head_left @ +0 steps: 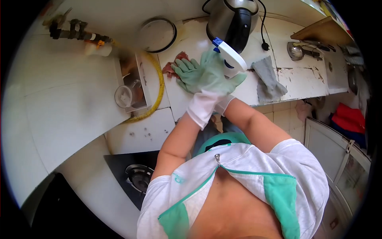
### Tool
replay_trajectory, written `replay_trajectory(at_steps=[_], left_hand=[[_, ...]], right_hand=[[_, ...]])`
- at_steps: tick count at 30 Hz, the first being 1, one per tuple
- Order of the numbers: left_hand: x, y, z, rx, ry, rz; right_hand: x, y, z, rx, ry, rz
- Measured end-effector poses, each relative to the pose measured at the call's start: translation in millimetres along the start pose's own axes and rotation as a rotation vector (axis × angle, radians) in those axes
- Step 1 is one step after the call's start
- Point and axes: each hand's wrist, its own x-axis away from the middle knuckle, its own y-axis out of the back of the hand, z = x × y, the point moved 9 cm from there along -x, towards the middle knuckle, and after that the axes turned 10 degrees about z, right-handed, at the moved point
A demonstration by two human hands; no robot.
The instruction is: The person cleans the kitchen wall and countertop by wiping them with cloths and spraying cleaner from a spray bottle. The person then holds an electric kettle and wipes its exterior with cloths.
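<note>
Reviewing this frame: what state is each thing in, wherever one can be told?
Gloves: both worn, cuffs overlapping in view
Spray bottle: partly hidden; fill level not visible
Red cloth: bunched, partly covered by gloved fingers
Grey cloth: creased, lying near the counter edge
Electric kettle: upright, top cut off by the frame
Black plug: not in a socket
Gas burner: no flame visible
Shirt zip: partly open at the neck
</note>
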Motion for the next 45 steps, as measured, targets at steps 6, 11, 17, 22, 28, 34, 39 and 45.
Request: replay_trajectory(at_steps=[6,11,17,22,28,34,39,45], left_hand=[[-13.4,-30.9,37.1,-0.099,0.265,-0.197],[3.8,38.7,16.1,-0.051,0.380,-0.442],[49.8,128.5,-52.8,0.008,0.384,-0.702],[110.7,124.8,-60.1,0.038,0.558,-0.852],[125.6,87.1,-49.4,0.034,0.618,-0.789],[139.8,56.4,-50.1,0.223,0.682,-0.841],[135.6,46.1,-49.6,0.329,0.641,-0.789],[113.8,15.8,-47.3,0.523,0.447,-0.539]], right_hand=[[4.5,3.3,-18.1,-0.914,0.189,-0.348],[-14.0,-31.5,-50.5,-0.667,-0.076,-0.272],[-40.6,-104.7,-77.9,-1.405,-0.272,-0.217],[-0.1,-86.8,-79.1,-1.413,-0.369,-0.223],[-56.6,-102.3,-86.8,-1.334,-0.335,-0.263],[-47.0,-101.3,-73.6,-1.281,-0.223,-0.144],[69.1,-87.1,-112.1,-1.401,-0.080,-0.220],[138.3,-168.4,-109.5,-1.404,-0.285,-0.162]])
